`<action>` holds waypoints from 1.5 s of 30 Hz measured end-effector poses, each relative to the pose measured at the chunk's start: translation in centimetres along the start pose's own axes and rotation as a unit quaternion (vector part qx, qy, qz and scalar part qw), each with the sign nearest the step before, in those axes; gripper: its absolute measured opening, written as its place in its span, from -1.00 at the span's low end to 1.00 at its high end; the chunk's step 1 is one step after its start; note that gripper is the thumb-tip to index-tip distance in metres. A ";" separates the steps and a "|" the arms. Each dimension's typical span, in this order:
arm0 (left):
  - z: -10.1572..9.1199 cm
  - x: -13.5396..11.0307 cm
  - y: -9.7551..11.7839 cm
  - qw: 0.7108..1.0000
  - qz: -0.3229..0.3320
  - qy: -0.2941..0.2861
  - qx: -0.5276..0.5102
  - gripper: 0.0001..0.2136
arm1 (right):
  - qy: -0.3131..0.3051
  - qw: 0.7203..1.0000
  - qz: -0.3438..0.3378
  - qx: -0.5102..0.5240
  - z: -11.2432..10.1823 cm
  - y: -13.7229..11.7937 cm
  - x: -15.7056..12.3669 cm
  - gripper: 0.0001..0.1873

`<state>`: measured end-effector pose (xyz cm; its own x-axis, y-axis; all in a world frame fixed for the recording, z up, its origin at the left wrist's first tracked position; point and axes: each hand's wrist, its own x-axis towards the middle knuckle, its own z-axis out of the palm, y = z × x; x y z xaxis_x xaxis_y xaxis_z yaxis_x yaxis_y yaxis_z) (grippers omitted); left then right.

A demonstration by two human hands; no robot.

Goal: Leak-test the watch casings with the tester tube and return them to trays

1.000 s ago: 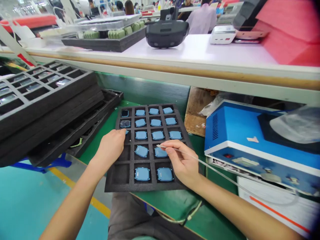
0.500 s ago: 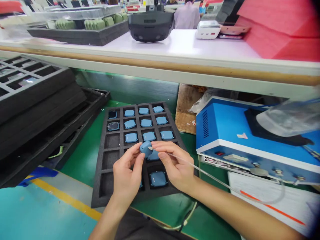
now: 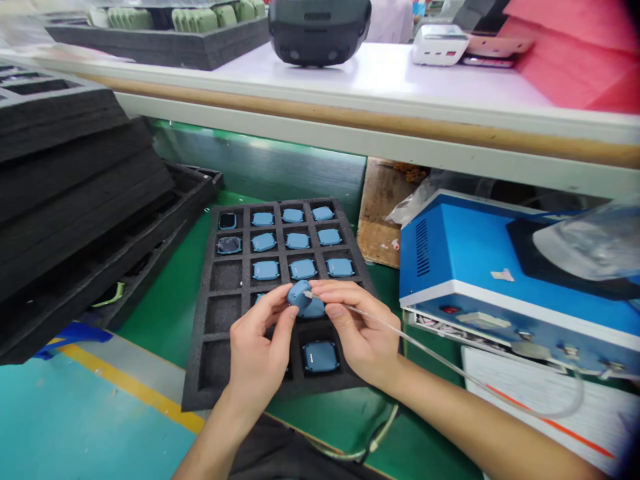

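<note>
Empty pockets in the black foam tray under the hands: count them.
3, all in the left column of the black foam tray: the third pocket, the fourth and the fifth from the far end. The left hand and right hand may hide more.

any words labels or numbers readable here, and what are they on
No word, brand or number can be read.
White marking on the blue square part in the foam tray: too small to read.
Pale label on the front of the blue machine: too blurred to read.
</note>
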<state>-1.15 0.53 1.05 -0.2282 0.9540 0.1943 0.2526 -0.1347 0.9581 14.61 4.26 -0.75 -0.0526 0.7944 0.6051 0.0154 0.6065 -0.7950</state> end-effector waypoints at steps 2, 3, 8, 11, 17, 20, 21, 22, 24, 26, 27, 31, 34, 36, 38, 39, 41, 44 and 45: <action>0.0 -0.1 0.0 1.000 0.000 0.000 0.004 -0.79 | -0.002 1.000 0.000 -0.002 0.0 0.0 0.0 -0.85; 0.0 -0.1 -0.1 1.000 0.000 0.000 0.006 -0.79 | -0.004 1.000 0.000 -0.002 0.0 0.1 0.0 -0.85; 0.0 -0.2 -0.2 1.000 0.005 -0.001 0.011 -0.78 | -0.007 1.000 -0.002 0.007 0.0 0.1 -0.1 -0.82; 0.0 -0.2 -0.2 1.000 0.007 0.000 0.012 -0.78 | -0.008 1.000 -0.002 0.006 0.0 0.1 -0.1 -0.81; -0.1 -0.2 -0.3 1.000 0.008 0.001 0.018 -0.78 | -0.011 1.000 -0.003 0.006 -0.1 0.1 -0.1 -0.81; -0.1 -0.2 -0.3 1.000 0.013 -0.001 0.017 -0.78 | -0.012 1.000 -0.004 0.011 -0.1 0.2 -0.2 -0.80; -0.1 -0.2 -0.3 1.000 0.015 -0.001 0.018 -0.78 | -0.012 1.000 -0.004 0.011 -0.1 0.2 -0.2 -0.80; -0.1 -0.2 -0.3 1.000 0.017 -0.001 0.018 -0.78 | -0.012 1.000 -0.005 0.011 -0.1 0.2 -0.2 -0.80; -0.1 -0.2 -0.4 1.000 0.020 -0.002 0.018 -0.78 | -0.013 1.000 -0.007 0.012 0.0 0.3 -0.2 -0.79; -0.1 -0.3 -0.4 1.000 0.024 -0.002 0.020 -0.78 | -0.014 1.000 -0.008 0.015 0.0 0.3 -0.2 -0.78; -0.1 -0.3 -0.4 0.999 0.025 -0.001 0.021 -0.78 | -0.015 1.000 -0.008 0.016 0.0 0.3 -0.2 -0.78; -0.1 -0.2 -0.5 0.999 0.026 -0.002 0.028 -0.78 | -0.018 1.000 -0.004 0.014 -0.1 0.2 -0.1 -0.79; -0.2 0.0 -0.6 0.999 0.029 -0.002 0.032 -0.78 | -0.016 1.000 -0.002 0.006 0.0 0.2 0.1 -0.80; -0.2 0.1 -0.6 0.999 0.027 0.003 0.037 -0.78 | -0.011 1.000 -0.007 0.006 0.1 0.1 0.3 -0.82; -0.3 0.2 -0.7 0.999 0.021 0.011 0.049 -0.78 | -0.003 1.000 -0.015 0.015 0.3 0.1 0.6 -0.85; -0.3 0.3 -0.7 0.998 0.018 0.017 0.055 -0.78 | 0.000 1.000 -0.019 0.019 0.3 0.2 0.8 -0.86; -0.3 0.6 -0.9 0.998 0.014 0.028 0.063 -0.76 | 0.003 0.999 -0.028 0.022 0.4 0.5 1.1 -0.88; -0.3 0.8 -1.0 0.996 0.008 0.046 0.074 -0.74 | 0.004 0.999 -0.035 0.020 0.4 0.8 1.4 -0.88; -0.3 0.9 -1.0 0.996 0.007 0.052 0.078 -0.73 | 0.005 0.999 -0.036 0.020 0.4 0.9 1.5 -0.88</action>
<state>-1.90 1.42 0.34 -0.3179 0.9185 0.2353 0.3979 -0.0960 0.9124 14.16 5.94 -0.58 -0.0420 0.7487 0.6616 -0.0280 0.6611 -0.7498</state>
